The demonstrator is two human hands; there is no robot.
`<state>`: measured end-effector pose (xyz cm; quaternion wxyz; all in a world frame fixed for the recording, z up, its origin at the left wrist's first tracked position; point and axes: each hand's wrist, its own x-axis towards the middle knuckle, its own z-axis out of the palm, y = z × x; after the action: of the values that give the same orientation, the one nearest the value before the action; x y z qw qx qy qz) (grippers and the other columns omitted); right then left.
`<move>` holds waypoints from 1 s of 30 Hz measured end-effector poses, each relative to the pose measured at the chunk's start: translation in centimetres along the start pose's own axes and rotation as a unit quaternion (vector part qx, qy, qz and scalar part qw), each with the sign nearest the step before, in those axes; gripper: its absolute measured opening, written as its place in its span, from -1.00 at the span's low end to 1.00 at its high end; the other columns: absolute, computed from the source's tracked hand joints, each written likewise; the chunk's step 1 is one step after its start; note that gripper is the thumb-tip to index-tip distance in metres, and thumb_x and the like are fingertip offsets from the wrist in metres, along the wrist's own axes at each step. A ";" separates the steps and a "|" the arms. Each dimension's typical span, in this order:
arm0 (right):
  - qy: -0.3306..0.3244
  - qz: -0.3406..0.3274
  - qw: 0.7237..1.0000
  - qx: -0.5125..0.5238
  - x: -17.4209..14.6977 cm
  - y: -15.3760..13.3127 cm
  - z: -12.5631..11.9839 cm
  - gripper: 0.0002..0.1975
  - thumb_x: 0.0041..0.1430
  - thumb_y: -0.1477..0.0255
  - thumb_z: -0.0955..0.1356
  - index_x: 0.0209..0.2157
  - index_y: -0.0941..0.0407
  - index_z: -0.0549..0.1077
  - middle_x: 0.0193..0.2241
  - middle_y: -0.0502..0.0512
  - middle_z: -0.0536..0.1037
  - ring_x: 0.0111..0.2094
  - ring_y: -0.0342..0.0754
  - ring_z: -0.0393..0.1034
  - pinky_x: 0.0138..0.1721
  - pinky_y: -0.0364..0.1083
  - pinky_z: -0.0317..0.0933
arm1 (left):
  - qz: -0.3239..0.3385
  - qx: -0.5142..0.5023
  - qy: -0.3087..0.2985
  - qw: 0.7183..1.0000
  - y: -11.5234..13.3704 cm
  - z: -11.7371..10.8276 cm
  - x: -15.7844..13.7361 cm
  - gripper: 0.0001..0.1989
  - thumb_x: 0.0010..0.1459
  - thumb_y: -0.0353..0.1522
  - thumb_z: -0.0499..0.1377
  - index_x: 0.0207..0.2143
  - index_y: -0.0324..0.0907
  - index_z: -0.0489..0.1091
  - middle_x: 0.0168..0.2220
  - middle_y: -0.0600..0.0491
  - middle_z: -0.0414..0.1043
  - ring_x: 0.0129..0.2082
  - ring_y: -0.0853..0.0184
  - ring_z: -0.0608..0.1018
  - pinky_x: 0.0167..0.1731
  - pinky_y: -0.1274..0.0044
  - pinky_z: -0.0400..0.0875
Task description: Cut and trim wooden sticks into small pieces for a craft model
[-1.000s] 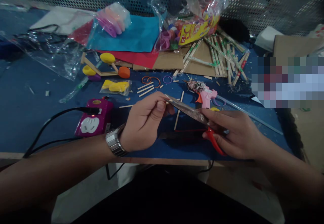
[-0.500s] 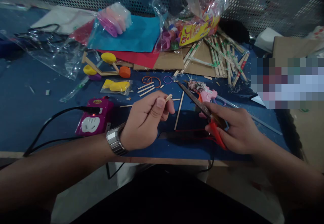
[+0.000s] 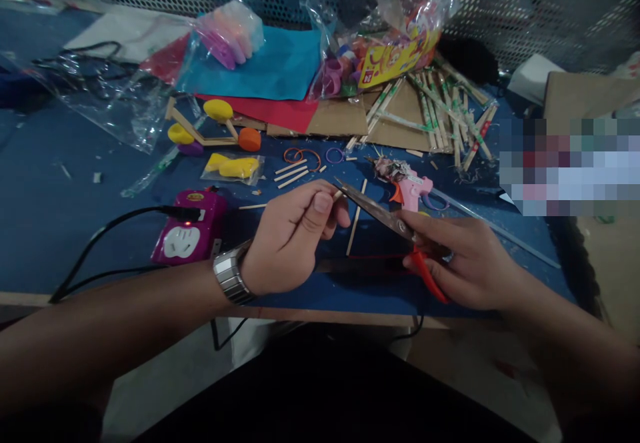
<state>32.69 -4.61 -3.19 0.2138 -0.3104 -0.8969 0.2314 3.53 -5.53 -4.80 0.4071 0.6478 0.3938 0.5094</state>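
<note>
My left hand, with a metal-band watch on its wrist, is closed in a pinch on a short thin wooden stick. Only the stick's end shows between thumb and forefinger. My right hand is closed round the handles of red-handled scissors. The blade tips lie at the stick's end, right beside my left thumb. Beneath the hands, a longer wooden stick lies on the blue table. Several cut sticks rest beyond my left hand.
A pink glue gun lies behind the scissors. At left stands a purple power socket box with a black cable. Farther back are a yellow packet, a stick frame with bottle caps, bundled chopsticks and blue sheets.
The scissors have moved left, bringing their tips from apart to the stick's end in my left hand. My left hand stays nearly in place, still pinching the stick.
</note>
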 end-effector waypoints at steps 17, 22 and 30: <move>0.020 -0.021 0.999 -0.020 0.2 0.1 0.1 -0.34 0.42 0.43 0.40 0.48 -0.08 0.26 -0.43 -0.05 0.49 -0.51 -0.06 0.41 -0.50 -0.06 0.23 | -0.020 -0.042 -0.013 0.999 -0.4 -0.2 -0.4 -0.55 0.61 -0.14 0.04 -0.26 -0.13 0.56 -0.37 0.06 0.55 -0.46 0.46 0.46 -0.41 0.54 0.39; 0.015 -0.021 1.000 -0.015 0.1 0.3 0.1 -0.35 0.42 0.43 0.41 0.47 -0.02 0.29 -0.43 -0.04 0.50 -0.51 -0.08 0.40 -0.51 -0.06 0.21 | -0.024 -0.036 -0.023 0.999 -0.3 -0.3 -0.3 -0.53 0.62 -0.14 0.03 -0.28 -0.14 0.56 -0.45 0.11 0.45 -0.47 0.48 0.45 -0.44 0.57 0.32; 0.019 -0.030 0.999 -0.032 0.2 0.2 0.1 -0.35 0.47 0.41 0.38 0.51 -0.04 0.25 -0.44 -0.06 0.48 -0.53 -0.09 0.39 -0.52 -0.07 0.23 | -0.032 -0.090 -0.028 0.995 -0.7 -0.1 -0.3 -0.59 0.62 -0.14 0.04 -0.21 -0.13 0.55 -0.46 0.14 0.40 -0.53 0.52 0.36 -0.48 0.57 0.27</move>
<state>32.59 -4.33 -3.37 0.2274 -0.2939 -0.9086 0.1904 3.35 -5.61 -5.52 0.4906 0.6096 0.3555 0.5112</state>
